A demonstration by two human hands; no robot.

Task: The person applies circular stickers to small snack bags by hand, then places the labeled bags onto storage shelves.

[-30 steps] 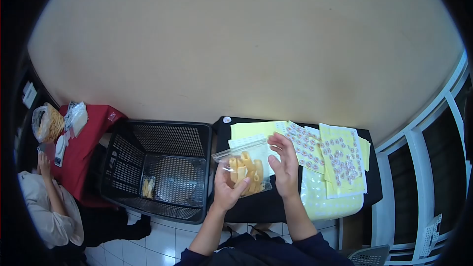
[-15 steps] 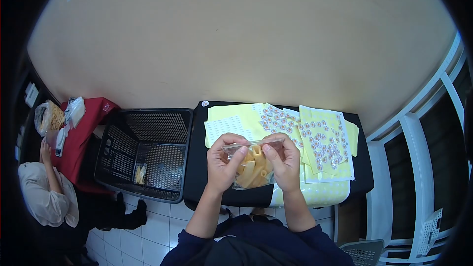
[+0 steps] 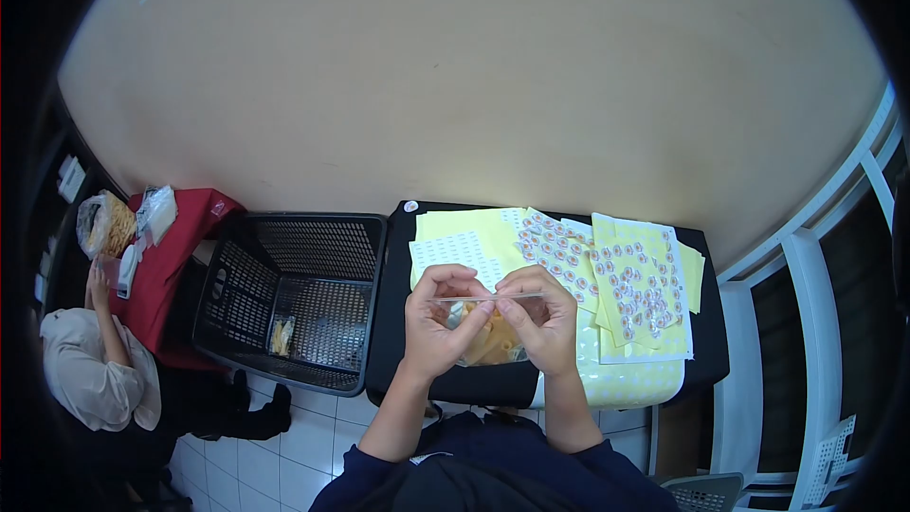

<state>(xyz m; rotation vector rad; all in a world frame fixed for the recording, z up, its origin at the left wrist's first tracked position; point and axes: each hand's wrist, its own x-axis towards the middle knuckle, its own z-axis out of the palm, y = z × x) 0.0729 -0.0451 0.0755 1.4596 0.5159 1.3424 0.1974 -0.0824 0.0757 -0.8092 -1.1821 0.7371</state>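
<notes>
A clear plastic bag (image 3: 493,349) of yellowish tube-shaped pieces hangs upright between my hands, above the front of the black-covered table. My left hand (image 3: 444,322) pinches the bag's top edge from the left, and my right hand (image 3: 542,318) pinches it from the right. Both thumbs meet near the middle of that edge. Beyond the hands lie yellow sheets, one with rows of small printed labels (image 3: 450,253). Sheets of round stickers (image 3: 633,289) overlap on the right side of the table.
Left of the table stands a black plastic crate (image 3: 322,322) with a small filled bag (image 3: 282,336) inside. Farther left, a person (image 3: 100,370) works at a red-covered table (image 3: 175,270) holding a large bag of yellowish pieces (image 3: 118,226). A grey basket (image 3: 706,491) is at the lower right.
My thumbs have come together at the middle of the bag's top edge; they were apart before. The bag's front is now more hidden, and the whole view has shifted slightly.
</notes>
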